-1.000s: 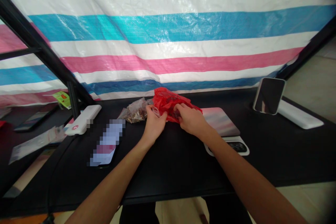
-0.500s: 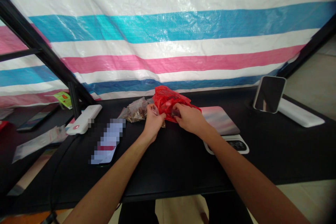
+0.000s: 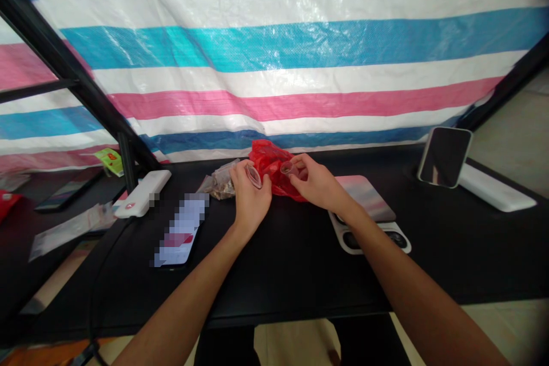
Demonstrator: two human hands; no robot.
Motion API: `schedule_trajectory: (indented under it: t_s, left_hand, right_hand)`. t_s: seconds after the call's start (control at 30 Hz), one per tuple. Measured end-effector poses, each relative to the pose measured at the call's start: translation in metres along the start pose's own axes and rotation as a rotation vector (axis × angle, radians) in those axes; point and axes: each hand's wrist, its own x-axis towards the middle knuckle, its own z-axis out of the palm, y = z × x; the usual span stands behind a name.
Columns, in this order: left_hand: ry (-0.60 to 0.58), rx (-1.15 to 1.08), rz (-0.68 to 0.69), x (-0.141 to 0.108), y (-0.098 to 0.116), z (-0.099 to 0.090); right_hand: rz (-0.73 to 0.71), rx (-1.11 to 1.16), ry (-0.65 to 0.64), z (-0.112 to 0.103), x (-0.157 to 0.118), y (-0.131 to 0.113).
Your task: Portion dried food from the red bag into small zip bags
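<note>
Though half-hidden, red plastic bag (image 3: 269, 161) (crumpled)

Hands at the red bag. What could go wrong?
The small transparent piece pinched in the right hand, or the one in the left hand, could slip; on the black desk it would be hard to spot. A knock could tip the nearby bag of brown pieces; its seal is unclear.

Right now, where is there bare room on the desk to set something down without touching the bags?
Bare black desk lies in front of the left hand and right hand, between the blurred flat item and pink-toned pad. More lies right of that pad, below the tilted phone. It's crowded behind the hands, where the red plastic bag and clear bag of brown pieces bunch together.
</note>
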Motion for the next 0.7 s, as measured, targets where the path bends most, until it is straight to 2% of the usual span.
schedule_trajectory:
  t_s: [0.07, 0.13, 0.27, 0.53, 0.6, 0.7]
  left_hand:
    - [-0.036, -0.050, 0.007, 0.001, 0.001, -0.001]
    - [-0.122, -0.094, -0.021, 0.000, 0.000, 0.000]
    - [-0.277, -0.158, -0.050, -0.006, -0.002, 0.003]
    - [-0.338, -0.244, -0.131, -0.009, 0.003, 0.005]
    - [-0.334, -0.230, -0.150, -0.008, 0.005, 0.004]
    - [-0.335, -0.196, -0.190, -0.006, 0.009, 0.003]
  right_hand:
    - [-0.108, 0.080, 0.040, -0.003, 0.000, -0.009]
    - [-0.218, 0.142, 0.052, -0.005, -0.002, -0.020]
    - [-0.383, 0.106, -0.005, -0.003, -0.008, -0.035]
    - [-0.465, -0.084, -0.108, -0.001, -0.011, -0.030]
    - [-0.480, -0.098, -0.088, -0.002, -0.011, -0.030]
    - [-0.428, -0.091, 0.015, -0.005, -0.009, -0.031]
